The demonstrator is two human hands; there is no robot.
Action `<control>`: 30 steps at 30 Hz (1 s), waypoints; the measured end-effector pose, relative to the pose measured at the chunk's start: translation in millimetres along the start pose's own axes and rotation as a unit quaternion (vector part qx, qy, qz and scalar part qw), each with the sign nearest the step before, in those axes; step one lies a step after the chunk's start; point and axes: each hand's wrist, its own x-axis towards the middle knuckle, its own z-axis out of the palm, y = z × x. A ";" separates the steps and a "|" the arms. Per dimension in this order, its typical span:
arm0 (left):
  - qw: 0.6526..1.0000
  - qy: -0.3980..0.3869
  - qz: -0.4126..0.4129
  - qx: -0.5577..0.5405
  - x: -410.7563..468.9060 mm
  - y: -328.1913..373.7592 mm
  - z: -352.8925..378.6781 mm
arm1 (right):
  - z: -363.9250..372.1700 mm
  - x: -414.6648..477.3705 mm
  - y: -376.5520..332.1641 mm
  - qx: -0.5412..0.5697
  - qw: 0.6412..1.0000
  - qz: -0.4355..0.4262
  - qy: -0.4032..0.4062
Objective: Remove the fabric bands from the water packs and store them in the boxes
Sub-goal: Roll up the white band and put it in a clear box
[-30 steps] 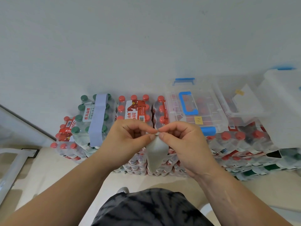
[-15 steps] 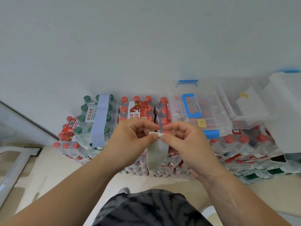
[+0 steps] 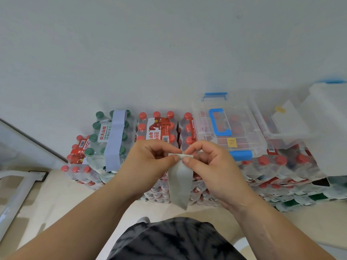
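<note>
A plain pale wall [image 3: 169, 53] is seen behind and a beige floor [image 3: 56, 199] below, with shrink-wrapped water packs stacked against the wall. A green-capped pack [image 3: 95, 137] at the left of the row is wrapped by a lilac band [image 3: 115, 139], not yet taken off. No band is seen on the red-capped pack [image 3: 159, 126] beside it. On the packs to the right a clear box [image 3: 242, 128] with a blue handle and latch is set, its lid down. A second box [image 3: 293, 128] lies further right. Whether it is open cannot be told for sure, since that corner is pale and blurred.

In front of the stack a grey fabric band [image 3: 180, 182] is held up in mid air. Its top edge is pinched between the thumb and forefinger of the left hand [image 3: 148, 164] and likewise of the right hand [image 3: 212, 166], with the two pinches nearly touching and the other fingers curled. The rest of the band hangs freely, clear of the packs and above the dark shorts [image 3: 172, 239].

The step in hand is judged to be the folding or rolling of a removed band before storage. Next, the band must be made compact and kept from springing open, one hand freed, a box lid raised, and the band laid inside. After that, the lilac band is to be slipped off the green-capped pack.
</note>
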 end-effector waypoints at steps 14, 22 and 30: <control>0.993 0.000 0.083 0.089 -3.9 7.3 -0.1 | 0.7 -4.3 -7.1 0.061 0.997 0.041 0.029; 0.998 -0.049 0.008 -0.040 -2.4 15.6 -6.7 | -0.6 -5.3 -6.8 0.124 0.991 0.046 -0.002; 0.989 -0.053 -0.073 -0.118 0.0 14.3 -2.1 | -4.3 -3.0 -7.5 0.117 0.993 0.032 0.010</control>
